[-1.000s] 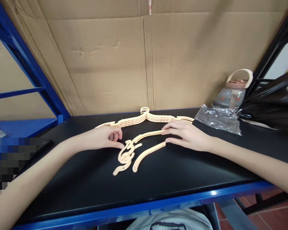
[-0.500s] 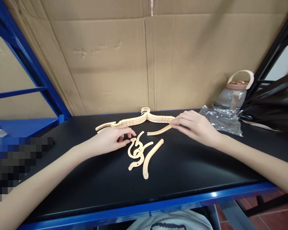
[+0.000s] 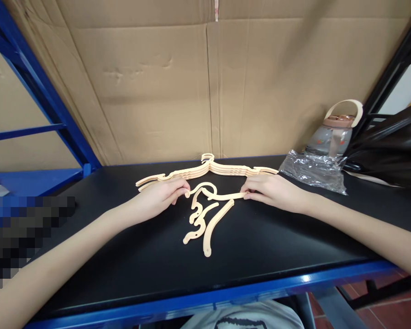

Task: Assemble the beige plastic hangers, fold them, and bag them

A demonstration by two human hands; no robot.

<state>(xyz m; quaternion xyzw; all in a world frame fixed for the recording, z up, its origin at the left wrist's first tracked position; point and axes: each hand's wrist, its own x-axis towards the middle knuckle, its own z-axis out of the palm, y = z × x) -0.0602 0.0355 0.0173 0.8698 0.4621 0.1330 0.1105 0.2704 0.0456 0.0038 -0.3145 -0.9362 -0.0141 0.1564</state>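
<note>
My left hand [image 3: 169, 194] pinches the end of a cream, curved hanger hook [image 3: 210, 185]. In my right hand [image 3: 270, 192] is the outer end of a slim hanger arm [image 3: 228, 197], whose inner end meets or overlaps the hook; whether they are joined I cannot tell. Nearer to me lie a longer loose hanger arm [image 3: 214, 230] and a few small notched hanger pieces [image 3: 197, 226], partly on top of one another. Behind my hands rests a stack of assembled hangers [image 3: 192, 172], its left end partly covered by my left hand.
The black tabletop [image 3: 130, 269] has a blue front edge, and a cardboard sheet [image 3: 150, 91] stands along its back. At the right are crumpled clear plastic [image 3: 311, 171], a drink bottle with a handle [image 3: 335, 132] and a black bag [image 3: 390, 146].
My left hand has closed on the hook and lifted it off the small pieces toward the hanger arm. My right hand has shifted slightly, bringing the arm's inner end to the hook.
</note>
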